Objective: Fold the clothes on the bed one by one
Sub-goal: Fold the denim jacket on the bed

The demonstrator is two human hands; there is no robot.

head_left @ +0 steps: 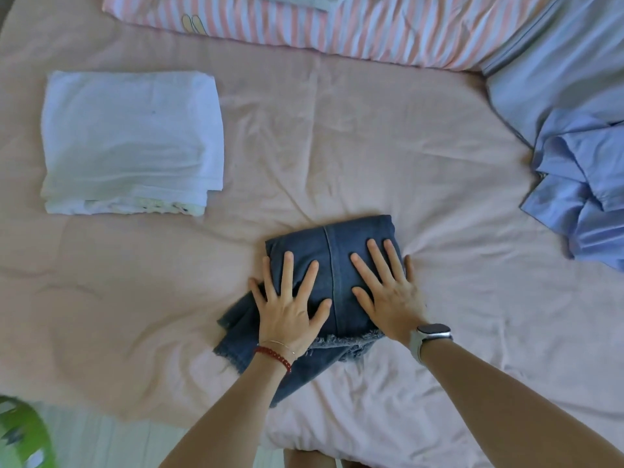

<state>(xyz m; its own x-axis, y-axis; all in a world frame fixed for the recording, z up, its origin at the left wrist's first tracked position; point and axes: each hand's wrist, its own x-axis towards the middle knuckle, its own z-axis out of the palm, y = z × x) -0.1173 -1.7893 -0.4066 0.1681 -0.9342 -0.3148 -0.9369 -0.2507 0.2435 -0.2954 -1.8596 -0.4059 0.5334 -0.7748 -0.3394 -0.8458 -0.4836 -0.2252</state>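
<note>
both forearms reach in from 6 o'clock; left hand and right hand press flat, fingers spread, on folded denim at centre of the pink bed. its frayed hem is partly hidden. white folded stack at 10 o'clock; blue shirt, cut off, at 3.

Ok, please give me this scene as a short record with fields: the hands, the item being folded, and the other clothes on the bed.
left hand: flat, pressing on the denim garment
right hand: flat, pressing on the same garment
denim garment: folded, frayed hem toward the person
white folded stack: far left on the bed
blue shirt: crumpled, unfolded, right edge
bed cover: pink, wrinkled
</note>
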